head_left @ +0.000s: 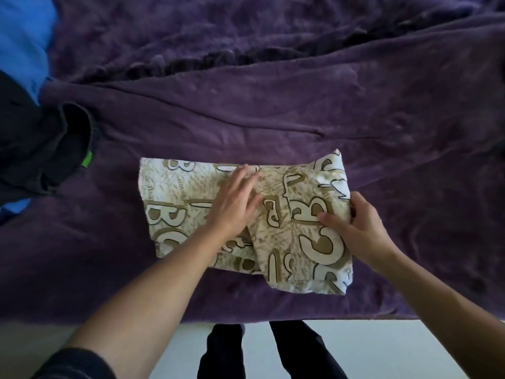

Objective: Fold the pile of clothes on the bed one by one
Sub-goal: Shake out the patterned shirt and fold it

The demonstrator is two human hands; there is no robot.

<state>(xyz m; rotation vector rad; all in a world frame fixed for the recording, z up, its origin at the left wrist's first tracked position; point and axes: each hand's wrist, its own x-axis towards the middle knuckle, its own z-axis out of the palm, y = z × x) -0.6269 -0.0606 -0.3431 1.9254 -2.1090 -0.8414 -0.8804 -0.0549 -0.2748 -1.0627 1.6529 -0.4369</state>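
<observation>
- The bed [300,105] fills most of the view, covered by a plush purple blanket that lies in long creases, with a darker rumpled ridge across its far part
- A pale floor [396,348] shows along the bottom, below the near edge of the bed
- The printed garment [169,192], cream with tan patches and large outlined letters, lies partly folded on the blanket near the bed's near edge, roughly in the middle; its right portion is doubled over the rest and sits slightly askew
- A dark garment [41,149] lies bunched at the left side of the bed, well apart from the printed one
- Blue fabric [24,36] sits at the far left, partly under the dark garment
- The person's legs [295,348] in dark trousers stand on the floor just beside the bed
- The left hand [235,206] lies flat on the middle of the printed garment, fingers straight and together, pressing it down and gripping nothing
- The right hand [363,228] grips the right edge of the printed garment, thumb on top and fingers curled round the fold
- A small green tag [88,159] shows at the right edge of the dark garment
</observation>
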